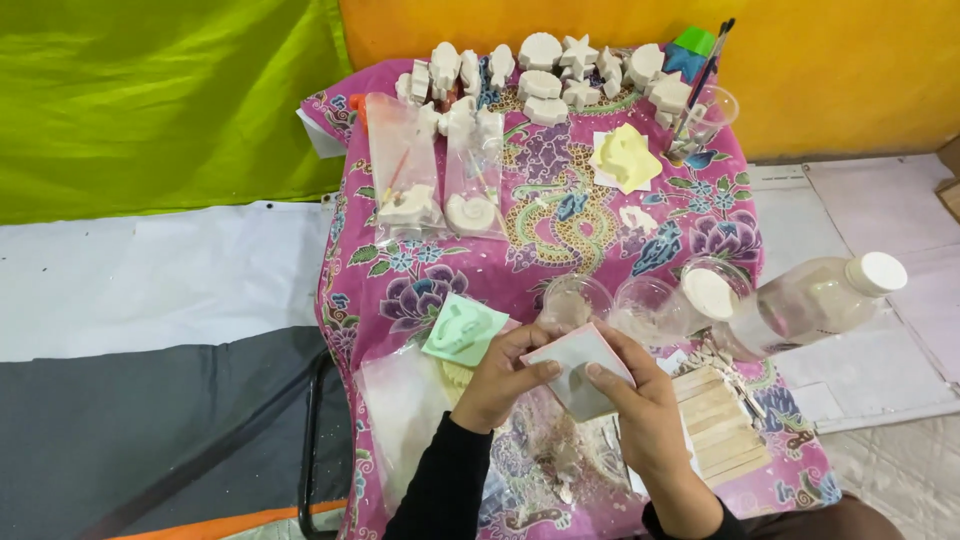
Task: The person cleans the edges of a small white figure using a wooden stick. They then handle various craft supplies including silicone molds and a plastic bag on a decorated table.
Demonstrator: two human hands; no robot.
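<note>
Floral pink cloth (420,280) covers the table; white plaster figures (545,75) line its far edge. Near centre, left hand (500,375) and right hand (650,420) pinch a pale square mould (580,372), fingers pressed against it.

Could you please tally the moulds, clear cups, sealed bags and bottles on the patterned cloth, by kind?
Flat moulds: 3, the pink mould held by left hand and right hand, green mould, yellow mould
Clear cups: 4, front row, brush cup
Sealed bags with a figure: 2
Plastic bottle: 1
Total: 10
</note>
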